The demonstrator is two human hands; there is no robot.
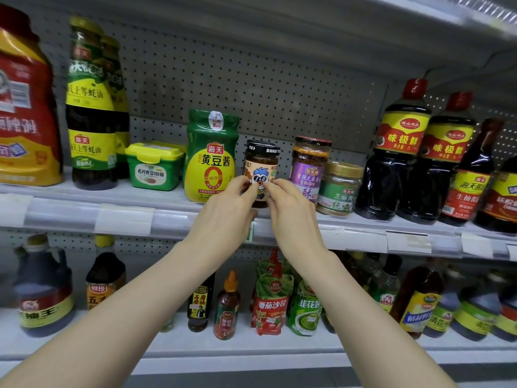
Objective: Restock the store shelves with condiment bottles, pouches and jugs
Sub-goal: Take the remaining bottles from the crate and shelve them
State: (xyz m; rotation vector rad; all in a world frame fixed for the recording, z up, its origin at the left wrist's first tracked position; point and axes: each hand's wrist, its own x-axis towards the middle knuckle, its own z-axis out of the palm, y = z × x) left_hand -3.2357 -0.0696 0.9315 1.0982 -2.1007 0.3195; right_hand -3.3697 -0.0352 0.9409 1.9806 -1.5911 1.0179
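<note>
A small sauce jar (261, 166) with a black lid and a cartoon face on its label stands on the upper shelf (156, 196), between a green-and-yellow bean paste pouch (209, 158) and a purple-labelled chili jar (309, 166). My left hand (226, 208) holds the jar's lower left side with fingers curled round it. From the right, my right hand (291, 211) pinches the jar's lower front. Both arms reach up from below.
Left of the pouch sit a green tub (152, 169), oyster sauce bottles (91, 107) and a big red jug (25, 107). A sesame paste jar (338, 187) and dark soy bottles (397, 152) stand to the right. The lower shelf holds bottles and tomato sauce pouches (270, 306).
</note>
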